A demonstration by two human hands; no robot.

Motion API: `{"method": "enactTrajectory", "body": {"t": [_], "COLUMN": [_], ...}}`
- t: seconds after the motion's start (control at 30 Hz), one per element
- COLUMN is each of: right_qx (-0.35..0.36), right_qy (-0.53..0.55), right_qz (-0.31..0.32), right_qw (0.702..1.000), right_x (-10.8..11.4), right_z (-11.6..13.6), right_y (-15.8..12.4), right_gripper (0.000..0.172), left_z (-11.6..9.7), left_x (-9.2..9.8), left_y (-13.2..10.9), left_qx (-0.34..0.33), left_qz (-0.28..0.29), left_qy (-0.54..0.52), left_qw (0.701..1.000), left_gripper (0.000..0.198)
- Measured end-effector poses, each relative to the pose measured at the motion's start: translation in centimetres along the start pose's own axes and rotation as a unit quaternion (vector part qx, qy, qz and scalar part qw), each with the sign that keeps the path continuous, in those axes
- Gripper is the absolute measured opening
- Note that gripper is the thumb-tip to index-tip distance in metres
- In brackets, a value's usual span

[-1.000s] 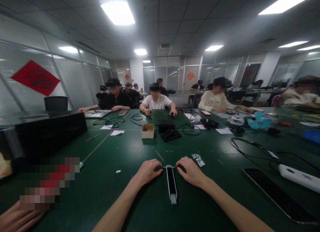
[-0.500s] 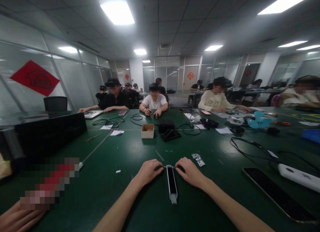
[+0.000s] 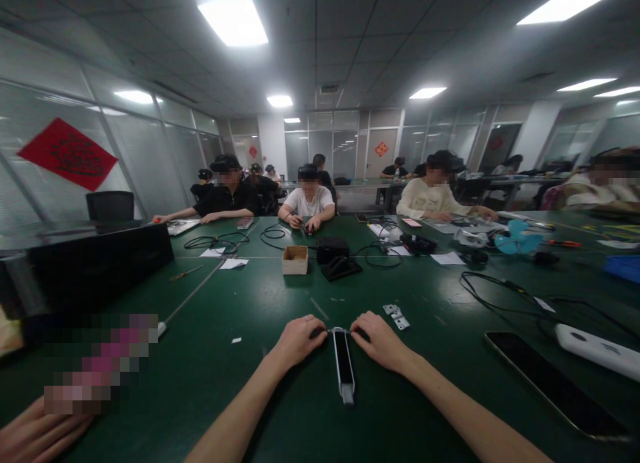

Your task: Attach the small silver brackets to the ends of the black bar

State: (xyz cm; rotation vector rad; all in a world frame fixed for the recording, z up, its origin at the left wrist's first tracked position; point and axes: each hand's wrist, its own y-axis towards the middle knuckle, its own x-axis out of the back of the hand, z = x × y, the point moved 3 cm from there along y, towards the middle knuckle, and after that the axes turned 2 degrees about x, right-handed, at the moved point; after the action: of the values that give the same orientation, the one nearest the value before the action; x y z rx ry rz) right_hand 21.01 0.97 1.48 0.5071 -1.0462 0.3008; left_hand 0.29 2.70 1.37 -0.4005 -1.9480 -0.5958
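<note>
On the green table in front of me lies a long, slim device [image 3: 341, 358] with a black face, a white rim and a grey tip at its near end. I cannot make out its exact kind. My left hand [image 3: 299, 340] is closed in a pinch at the left side of its far end. Opposite it, my right hand [image 3: 379, 338] pinches at the right side of the same end. The fingertips' exact contact is small and partly hidden. Just beyond my right hand are small silver metal plates with holes, like a hinge [image 3: 397, 316].
A black phone [image 3: 555, 386] and a white device [image 3: 600, 350] lie at the right, with black cables behind. Farther off stand a small open box [image 3: 295, 260] and a black stand [image 3: 341, 268]. Another person's hand [image 3: 45, 430] is at lower left. Several people sit across the table.
My hands and the slim device stay practically in place. The view has shifted very slightly.
</note>
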Motion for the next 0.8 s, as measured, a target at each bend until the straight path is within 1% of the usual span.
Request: {"method": "enactTrajectory", "body": {"t": [0.2,0.43,0.57,0.8], "right_qx": [0.005,-0.002,0.004,0.019], "right_qy": [-0.004,-0.006,-0.005,-0.010], "right_qz": [0.003,0.007,0.003,-0.006], "right_qw": [1.000,1.000,1.000,1.000], "right_x": [-0.16,-0.18,-0.09,-0.21], "right_z": [-0.16,-0.14,-0.11,-0.26], "right_y": [0.02,-0.02,-0.06,0.06], "right_gripper": [0.019,0.019,0.018,0.019], "left_z": [0.64,0.66,0.58,1.09], "left_x": [-0.66,-0.59,-0.60,-1.10], "left_y": [0.13,0.08,0.14,0.38], "left_qx": [-0.011,-0.013,-0.018,-0.026], "left_qz": [0.001,0.013,0.013,0.008], "left_qy": [0.006,-0.002,-0.001,-0.009], "left_qw": [1.000,1.000,1.000,1.000], "left_gripper": [0.020,0.026,0.027,0.026]}}
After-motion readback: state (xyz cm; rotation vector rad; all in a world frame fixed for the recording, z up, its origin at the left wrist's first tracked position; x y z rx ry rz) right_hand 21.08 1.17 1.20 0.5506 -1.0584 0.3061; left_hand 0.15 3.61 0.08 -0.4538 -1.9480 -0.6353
